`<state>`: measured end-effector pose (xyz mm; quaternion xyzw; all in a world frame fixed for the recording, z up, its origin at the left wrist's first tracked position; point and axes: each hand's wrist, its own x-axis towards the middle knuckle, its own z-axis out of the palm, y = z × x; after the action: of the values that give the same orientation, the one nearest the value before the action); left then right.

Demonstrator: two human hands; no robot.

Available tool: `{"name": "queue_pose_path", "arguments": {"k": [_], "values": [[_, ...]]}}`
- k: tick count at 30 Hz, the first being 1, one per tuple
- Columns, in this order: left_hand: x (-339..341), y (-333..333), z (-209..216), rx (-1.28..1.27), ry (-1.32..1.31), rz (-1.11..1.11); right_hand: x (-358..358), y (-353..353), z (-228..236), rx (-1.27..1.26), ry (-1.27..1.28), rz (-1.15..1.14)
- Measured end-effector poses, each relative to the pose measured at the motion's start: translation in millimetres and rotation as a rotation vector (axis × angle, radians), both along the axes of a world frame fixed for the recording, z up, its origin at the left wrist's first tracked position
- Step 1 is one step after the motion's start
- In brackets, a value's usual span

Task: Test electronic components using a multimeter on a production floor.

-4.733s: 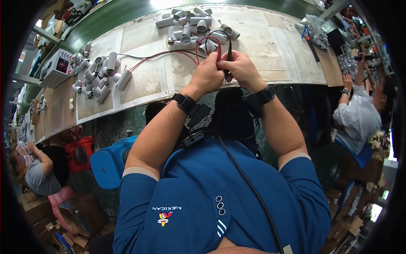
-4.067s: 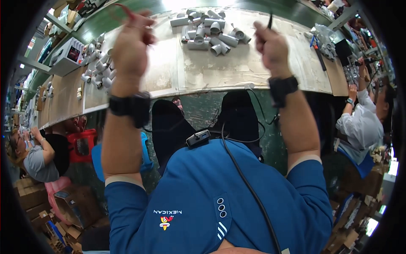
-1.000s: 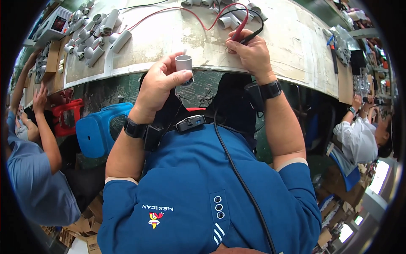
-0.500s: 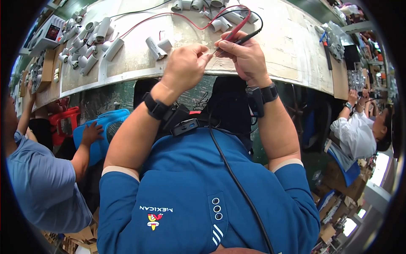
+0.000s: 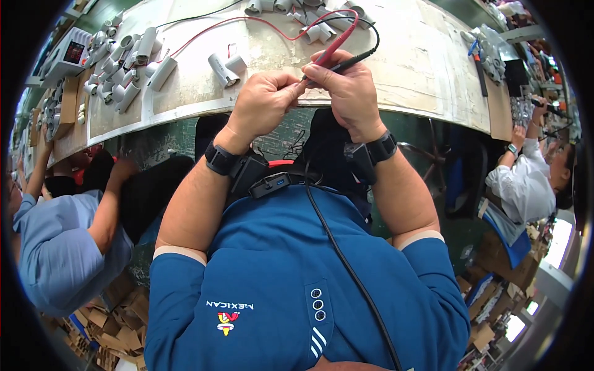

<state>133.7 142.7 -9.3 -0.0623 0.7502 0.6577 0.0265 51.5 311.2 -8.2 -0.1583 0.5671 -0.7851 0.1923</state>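
Two test probes, one red (image 5: 335,44) and one black (image 5: 357,59), are gripped together in my right hand (image 5: 351,93) above the table's near edge. Their tips point down and left toward my left hand (image 5: 261,104). The fingers of my left hand are pinched at those tips, on something too small and hidden to make out. Both hands nearly touch. From the probes, a red lead (image 5: 266,22) and a black lead loop back over the table. Left of my hands lie two grey-white plastic cylinders (image 5: 223,70), with a short red wire by one.
More grey-white cylinders (image 5: 127,59) are heaped on the table (image 5: 414,68) at the left, others at the far edge. A boxy device with a display (image 5: 75,52) stands far left. A blue-handled tool (image 5: 479,71) lies at the right. Co-workers sit on both sides.
Both hands have drawn slightly left and closer together, with the probes steeper over my left fingertips. The co-worker at the left has settled down over the blue stool.
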Motion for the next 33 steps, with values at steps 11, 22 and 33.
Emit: {"name": "queue_pose_path", "arguments": {"k": [11,22,33], "values": [[12,-14,-5,0.059,0.137,-0.109,-25,15,-2,-0.062,-0.148,0.461],[24,-59,10,-0.501,0.361,0.279,-28,-3,3,0.249,0.122,0.196],[-38,-90,25,-0.674,-0.322,0.31,-34,-10,9,0.634,0.192,0.122]]}}
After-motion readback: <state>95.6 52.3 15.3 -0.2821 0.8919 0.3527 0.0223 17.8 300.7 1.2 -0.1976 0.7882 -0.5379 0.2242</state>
